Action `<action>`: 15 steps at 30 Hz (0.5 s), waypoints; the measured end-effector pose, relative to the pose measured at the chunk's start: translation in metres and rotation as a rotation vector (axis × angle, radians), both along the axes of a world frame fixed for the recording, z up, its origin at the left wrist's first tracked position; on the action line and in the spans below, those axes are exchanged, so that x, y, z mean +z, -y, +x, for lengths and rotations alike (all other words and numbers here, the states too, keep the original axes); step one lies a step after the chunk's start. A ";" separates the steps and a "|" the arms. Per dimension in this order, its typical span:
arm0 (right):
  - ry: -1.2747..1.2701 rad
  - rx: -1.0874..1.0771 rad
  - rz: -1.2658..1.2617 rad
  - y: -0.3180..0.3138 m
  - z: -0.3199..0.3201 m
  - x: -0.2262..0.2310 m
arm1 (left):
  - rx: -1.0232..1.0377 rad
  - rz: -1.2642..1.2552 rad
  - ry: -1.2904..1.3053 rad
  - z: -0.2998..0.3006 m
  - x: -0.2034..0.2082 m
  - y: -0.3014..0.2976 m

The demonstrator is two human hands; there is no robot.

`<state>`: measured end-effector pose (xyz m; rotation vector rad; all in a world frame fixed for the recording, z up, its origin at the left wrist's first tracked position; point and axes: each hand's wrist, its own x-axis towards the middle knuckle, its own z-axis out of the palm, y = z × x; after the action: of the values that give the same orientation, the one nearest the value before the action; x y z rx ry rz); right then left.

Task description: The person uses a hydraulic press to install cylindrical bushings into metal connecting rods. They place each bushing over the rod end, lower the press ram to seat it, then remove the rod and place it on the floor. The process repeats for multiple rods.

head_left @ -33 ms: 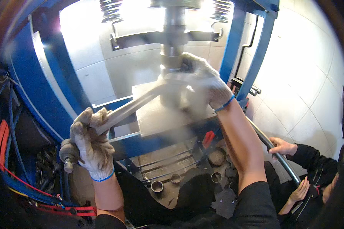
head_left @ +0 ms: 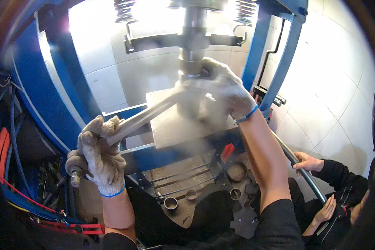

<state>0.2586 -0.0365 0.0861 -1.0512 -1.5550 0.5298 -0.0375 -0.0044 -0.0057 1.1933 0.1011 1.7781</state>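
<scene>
My left hand (head_left: 101, 156), in a white knit glove, is closed around the near end of a long grey metal bar (head_left: 143, 116). The bar slants up and to the right across a steel plate (head_left: 171, 129) on the press bed. My right hand (head_left: 223, 93), also gloved, grips the bar's far end right under the vertical press ram (head_left: 193, 46). That end is blurred and mostly hidden by the glove.
Blue press frame uprights (head_left: 279, 62) stand either side, with springs (head_left: 125, 10) above. Metal rings (head_left: 171, 203) lie on the lower bed. Another person at lower right holds a long dark lever (head_left: 298, 166) with one hand (head_left: 306, 160). Red and blue hoses (head_left: 4, 166) hang at the left.
</scene>
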 end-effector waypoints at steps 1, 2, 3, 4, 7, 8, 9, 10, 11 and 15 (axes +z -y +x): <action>-0.030 0.042 0.039 -0.003 -0.001 0.000 | -0.026 -0.004 0.015 0.001 0.000 0.001; -0.043 0.049 0.024 -0.003 -0.001 0.001 | -0.020 0.000 0.012 0.002 0.001 0.001; -0.065 0.043 0.028 -0.002 -0.001 0.001 | -0.013 0.005 0.009 0.002 0.002 0.003; -0.087 0.036 0.030 -0.002 -0.001 0.002 | -0.008 0.008 0.006 0.002 0.002 0.003; -0.071 0.054 -0.048 0.005 0.000 0.008 | -0.025 -0.003 0.074 -0.002 0.002 0.009; -0.091 0.023 -0.076 0.006 0.000 0.009 | -0.075 0.030 0.122 -0.005 0.002 0.010; -0.150 0.145 -0.029 0.009 -0.001 0.007 | -0.197 0.057 0.189 -0.011 0.001 0.013; -0.141 0.148 0.028 0.010 -0.005 0.005 | -0.120 0.134 0.109 -0.015 -0.001 0.015; -0.154 0.144 0.093 0.012 -0.010 0.001 | -0.080 0.116 0.064 -0.016 -0.004 0.015; -0.098 -0.061 0.124 0.021 -0.029 -0.002 | -0.063 0.137 0.018 -0.021 -0.011 0.010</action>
<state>0.2300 -0.0577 0.0841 -0.9608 -1.4466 0.4314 -0.0585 -0.0146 -0.0162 1.2628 -0.0693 1.7625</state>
